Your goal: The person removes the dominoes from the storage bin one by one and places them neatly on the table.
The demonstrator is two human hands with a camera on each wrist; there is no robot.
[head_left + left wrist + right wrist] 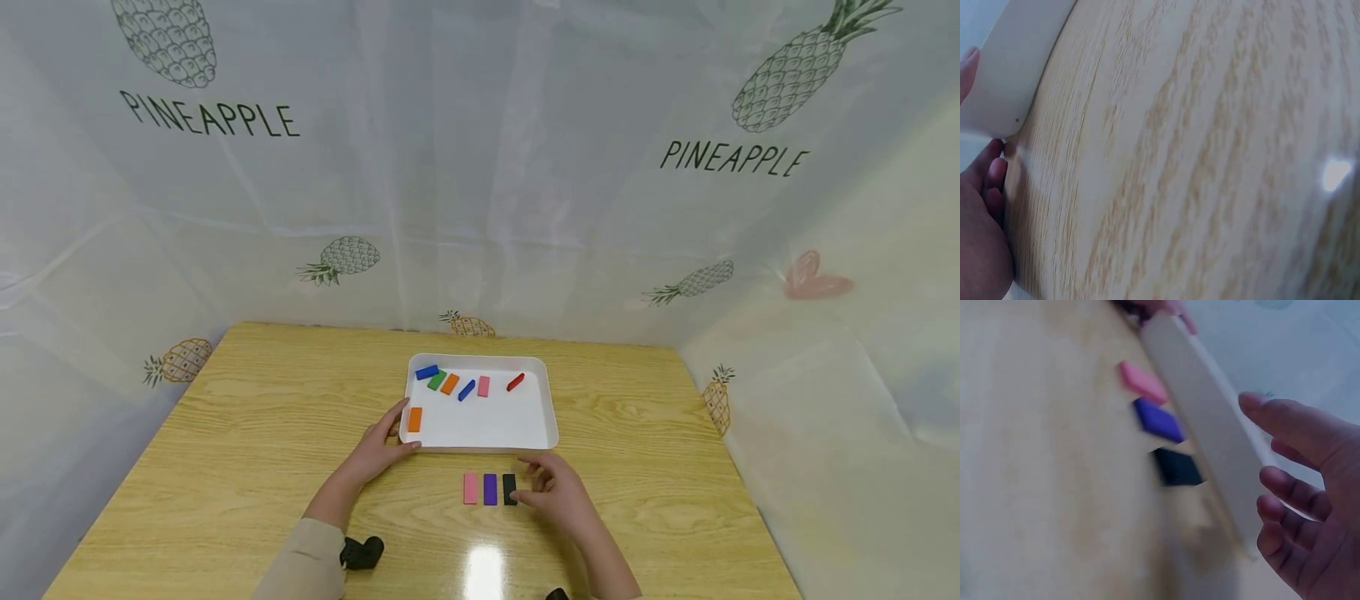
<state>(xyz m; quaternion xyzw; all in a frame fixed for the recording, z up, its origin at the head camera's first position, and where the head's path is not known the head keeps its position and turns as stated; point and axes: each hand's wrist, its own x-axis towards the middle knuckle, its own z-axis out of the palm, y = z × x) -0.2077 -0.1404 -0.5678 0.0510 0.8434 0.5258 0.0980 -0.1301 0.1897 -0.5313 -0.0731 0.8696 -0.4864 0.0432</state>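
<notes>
A white tray (487, 425) lies on the wooden table, with small coloured blocks in it. My left hand (382, 446) grips its near left corner, thumb along the front wall and fingers at the left side; in the left wrist view the tray (1013, 56) stands between thumb and fingers. In front of the tray a pink block (470, 489), a purple block (490, 489) and a black block (509, 489) form a row. Beside the black block is my right hand (555, 492), fingers loosely bent and holding nothing, its thumb overlapping the block's edge in the head view.
Inside the tray, an orange block (415, 419) lies near the left wall. Blue (427, 372), green (437, 381), pink (483, 386) and red (515, 382) blocks are among several toward its back. A pineapple-print curtain (480, 167) hangs behind the table (300, 400).
</notes>
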